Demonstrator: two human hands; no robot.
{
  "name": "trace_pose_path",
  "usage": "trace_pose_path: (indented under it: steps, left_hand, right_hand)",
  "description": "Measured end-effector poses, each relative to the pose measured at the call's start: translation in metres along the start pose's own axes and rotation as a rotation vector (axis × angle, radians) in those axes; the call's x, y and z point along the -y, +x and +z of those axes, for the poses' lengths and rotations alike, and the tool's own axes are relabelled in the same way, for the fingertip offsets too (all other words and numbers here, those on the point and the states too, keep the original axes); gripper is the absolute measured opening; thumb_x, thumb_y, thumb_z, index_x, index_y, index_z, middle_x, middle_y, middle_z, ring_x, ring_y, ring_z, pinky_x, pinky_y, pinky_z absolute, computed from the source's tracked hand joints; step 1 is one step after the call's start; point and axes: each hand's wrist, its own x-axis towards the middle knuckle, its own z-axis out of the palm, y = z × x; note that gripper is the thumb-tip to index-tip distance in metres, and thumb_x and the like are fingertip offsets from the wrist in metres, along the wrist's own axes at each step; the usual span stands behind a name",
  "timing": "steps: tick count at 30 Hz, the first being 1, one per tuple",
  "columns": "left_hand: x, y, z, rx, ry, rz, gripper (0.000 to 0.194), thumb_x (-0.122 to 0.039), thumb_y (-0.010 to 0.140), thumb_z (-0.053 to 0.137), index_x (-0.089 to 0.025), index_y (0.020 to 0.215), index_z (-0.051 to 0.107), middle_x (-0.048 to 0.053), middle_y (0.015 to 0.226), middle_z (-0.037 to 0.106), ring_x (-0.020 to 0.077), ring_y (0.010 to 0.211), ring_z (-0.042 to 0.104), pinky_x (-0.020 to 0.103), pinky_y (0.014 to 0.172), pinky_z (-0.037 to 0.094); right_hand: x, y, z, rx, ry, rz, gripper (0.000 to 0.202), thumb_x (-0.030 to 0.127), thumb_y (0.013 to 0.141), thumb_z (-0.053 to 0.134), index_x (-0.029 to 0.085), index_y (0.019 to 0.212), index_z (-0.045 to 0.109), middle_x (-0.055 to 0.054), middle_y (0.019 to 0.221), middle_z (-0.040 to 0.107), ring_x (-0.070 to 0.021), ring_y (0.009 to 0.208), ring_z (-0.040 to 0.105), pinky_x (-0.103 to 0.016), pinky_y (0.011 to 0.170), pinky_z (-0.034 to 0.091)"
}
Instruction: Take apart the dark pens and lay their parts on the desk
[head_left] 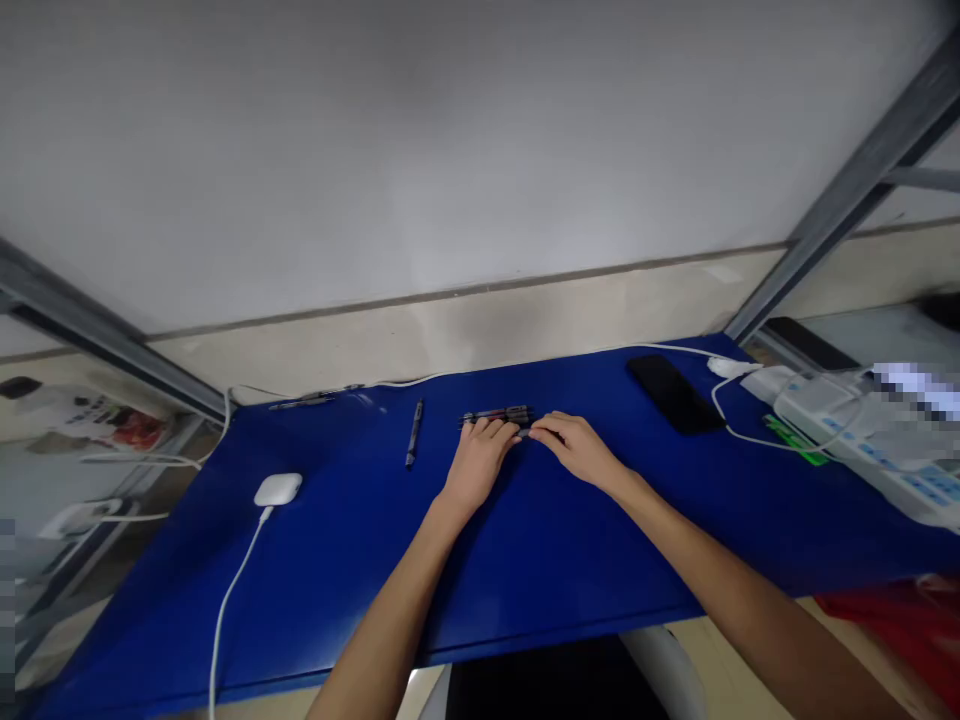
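Note:
Several dark pens lie side by side across the blue tabletop, partly hidden by my fingers. My left hand rests over their near side with its fingers bent onto them and its thumb stretched to the right. At their right end my right hand pinches the end of a grey pen between thumb and fingers. Most of that pen is hidden under my left hand. To the left a single dark pen lies apart, pointing away from me.
A white earbud case on a cable sits at the left. Near the wall lies another pen. On the right are a black phone, a green object, white cables and a power strip. Metal posts flank the blue table.

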Motion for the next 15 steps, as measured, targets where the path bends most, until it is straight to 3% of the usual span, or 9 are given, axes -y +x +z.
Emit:
trace_pose_path:
  steps: [6,10,15]
  left_hand:
    - [-0.0015,0.0005,-0.0013,0.000,0.047,-0.007,0.025,-0.033,0.100,0.034,-0.022,0.107,0.056,0.004,0.104,0.065,0.0198,0.098,0.054,0.034,0.083,0.033]
    - [-0.0011,0.0002,0.0026,0.000,0.108,0.001,0.025,-0.033,0.100,0.034,-0.020,0.102,0.056,0.006,0.101,0.064,0.0209,0.097,0.054,0.035,0.082,0.034]
    - [-0.0019,-0.0002,0.0059,0.009,0.110,0.016,0.026,-0.031,0.100,0.033,-0.020,0.108,0.054,0.006,0.101,0.063,0.0214,0.098,0.052,0.037,0.086,0.034]
  right_hand:
    - [0.0022,0.0003,0.0001,-0.043,-0.024,-0.075,0.021,0.027,0.097,0.046,0.021,0.092,0.065,-0.004,0.086,0.066,-0.0190,0.082,0.060,-0.036,0.084,0.045]
    - [0.0007,0.0002,-0.0012,0.051,-0.050,-0.059,0.021,0.027,0.098,0.043,0.022,0.095,0.063,-0.005,0.090,0.065,-0.0196,0.089,0.060,-0.036,0.086,0.047]
    - [-0.0011,-0.0019,-0.0012,0.122,-0.105,-0.125,0.023,0.029,0.097,0.044,0.024,0.112,0.061,-0.007,0.106,0.066,-0.0226,0.104,0.058,-0.040,0.092,0.047]
